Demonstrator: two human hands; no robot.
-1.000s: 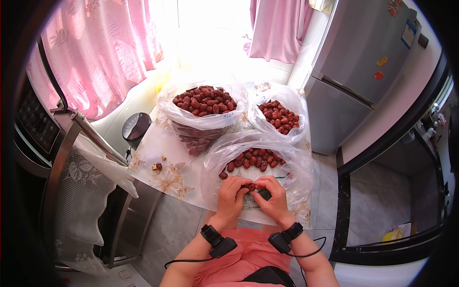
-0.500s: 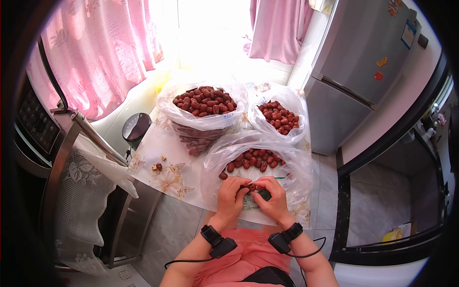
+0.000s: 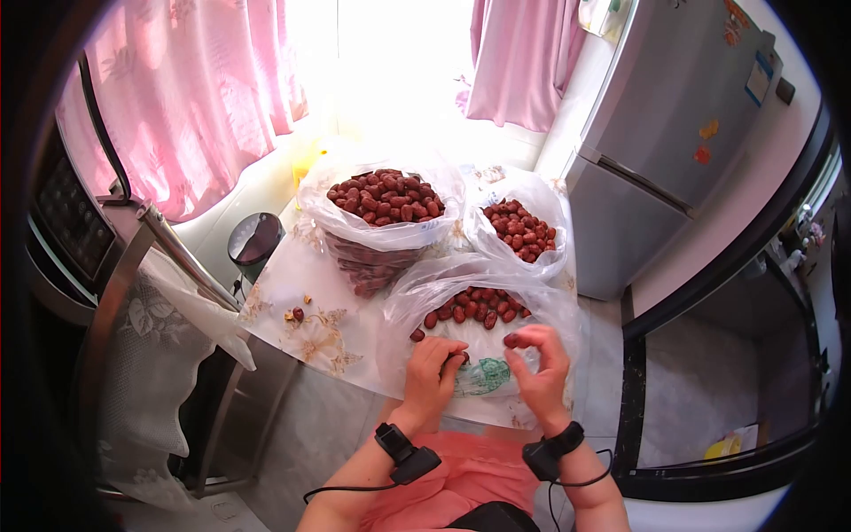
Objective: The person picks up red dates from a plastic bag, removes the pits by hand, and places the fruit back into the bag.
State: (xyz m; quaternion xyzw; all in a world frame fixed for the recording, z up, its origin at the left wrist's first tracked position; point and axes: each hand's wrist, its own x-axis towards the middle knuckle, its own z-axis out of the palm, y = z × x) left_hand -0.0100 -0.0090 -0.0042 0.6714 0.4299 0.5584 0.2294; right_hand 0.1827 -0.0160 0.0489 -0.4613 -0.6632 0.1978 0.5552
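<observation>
My left hand is closed on a red date, which shows dark at the fingertips. My right hand pinches another red date between thumb and forefinger, raised over the front plastic bag. That bag lies opened out, with loose red dates along its far side and green print on its near side. One single date sits at the bag's left, just beyond my left hand.
Behind stand a large bag heaped with dates and a smaller date-filled bag. A date and yellowish bits lie on the flowered tablecloth. A dark-lidded bin is left of the table, a grey refrigerator to the right.
My hands, together over the front bag before, are now apart. The right hand has moved right with a date in its fingertips; the left stays near its place. The view has shifted slightly.
</observation>
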